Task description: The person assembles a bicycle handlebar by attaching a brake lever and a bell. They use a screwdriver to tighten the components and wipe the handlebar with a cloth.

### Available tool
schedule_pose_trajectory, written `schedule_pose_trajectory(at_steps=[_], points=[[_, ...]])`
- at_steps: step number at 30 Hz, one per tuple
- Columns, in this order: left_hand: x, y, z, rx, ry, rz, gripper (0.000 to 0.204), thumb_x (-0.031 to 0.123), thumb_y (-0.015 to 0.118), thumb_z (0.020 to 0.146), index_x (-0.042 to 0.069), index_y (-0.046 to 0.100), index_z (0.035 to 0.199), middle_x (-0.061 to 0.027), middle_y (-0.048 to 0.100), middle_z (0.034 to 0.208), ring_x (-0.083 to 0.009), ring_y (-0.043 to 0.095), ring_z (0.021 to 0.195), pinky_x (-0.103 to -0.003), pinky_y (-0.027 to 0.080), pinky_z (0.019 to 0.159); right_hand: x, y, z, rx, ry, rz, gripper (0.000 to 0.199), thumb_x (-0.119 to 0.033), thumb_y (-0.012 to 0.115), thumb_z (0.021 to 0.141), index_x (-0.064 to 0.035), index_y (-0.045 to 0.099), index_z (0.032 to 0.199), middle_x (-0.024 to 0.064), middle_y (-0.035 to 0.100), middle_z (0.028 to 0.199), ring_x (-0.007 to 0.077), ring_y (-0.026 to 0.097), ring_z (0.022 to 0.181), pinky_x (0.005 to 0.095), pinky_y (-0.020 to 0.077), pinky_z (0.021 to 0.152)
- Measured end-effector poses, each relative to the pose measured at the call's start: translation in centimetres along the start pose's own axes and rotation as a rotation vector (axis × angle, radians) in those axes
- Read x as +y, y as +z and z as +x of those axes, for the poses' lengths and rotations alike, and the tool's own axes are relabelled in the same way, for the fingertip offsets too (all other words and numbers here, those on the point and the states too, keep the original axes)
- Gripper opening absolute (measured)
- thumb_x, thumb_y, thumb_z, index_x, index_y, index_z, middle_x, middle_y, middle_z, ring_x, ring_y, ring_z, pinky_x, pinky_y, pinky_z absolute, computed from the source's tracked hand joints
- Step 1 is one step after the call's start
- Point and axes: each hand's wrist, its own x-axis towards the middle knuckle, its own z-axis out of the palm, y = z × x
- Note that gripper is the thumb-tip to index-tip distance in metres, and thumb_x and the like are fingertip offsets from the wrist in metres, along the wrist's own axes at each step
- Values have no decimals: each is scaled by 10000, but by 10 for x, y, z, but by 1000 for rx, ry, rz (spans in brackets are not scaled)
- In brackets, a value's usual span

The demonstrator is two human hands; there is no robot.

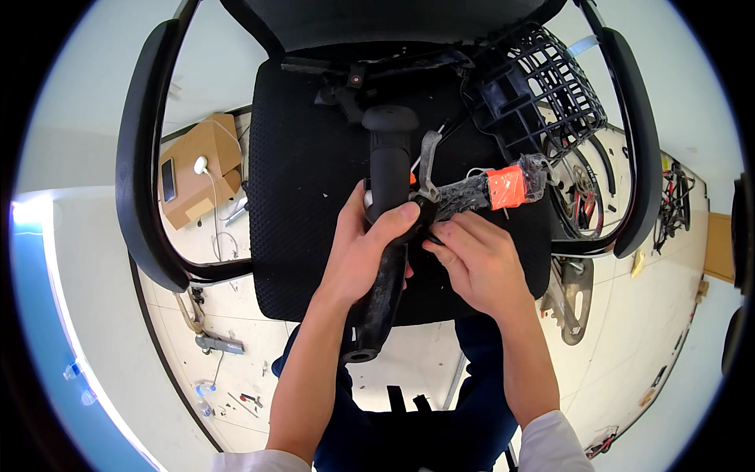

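A black handlebar (381, 303) stands slanted over the front of a chair seat, its open tube end low and toward me. At its far end is a thick black rubber grip (390, 173). My left hand (358, 252) is wrapped round the bar just below the grip, thumb on top. A grey lever (428, 161) sticks up beside the grip. Something wrapped in clear plastic with an orange band (507, 187) extends to the right from the same spot. My right hand (481, 256) pinches at a small dark part by the bar; the fingers hide most of it.
The black chair seat (299, 204) has armrests on both sides. A black plastic basket (503, 118) and a black metal bracket (346, 90) lie toward its back. On the floor are a cardboard box (224, 141) with a phone (168, 180), a wheel, and several loose parts.
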Motion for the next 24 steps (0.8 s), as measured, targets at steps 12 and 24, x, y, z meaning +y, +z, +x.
schedule_pose_trajectory(at_steps=[12,24], points=[[-10,-14,-8,-266,145,-431,582,319,639,891,17,402,1329,-187,617,978,-294,675,700,-425,607,629,-4,-8,3,43,-15,177,189,-83,744,775,18,630,888,102,580,753,267,558,671,359,474,587],[-9,6,-7,67,52,-375,570,502,234,1016,55,491,1260,-101,576,702,-172,534,516,-299,468,494,-6,5,9,27,-162,-51,214,-88,762,716,-32,641,884,50,523,738,240,516,714,355,434,653]])
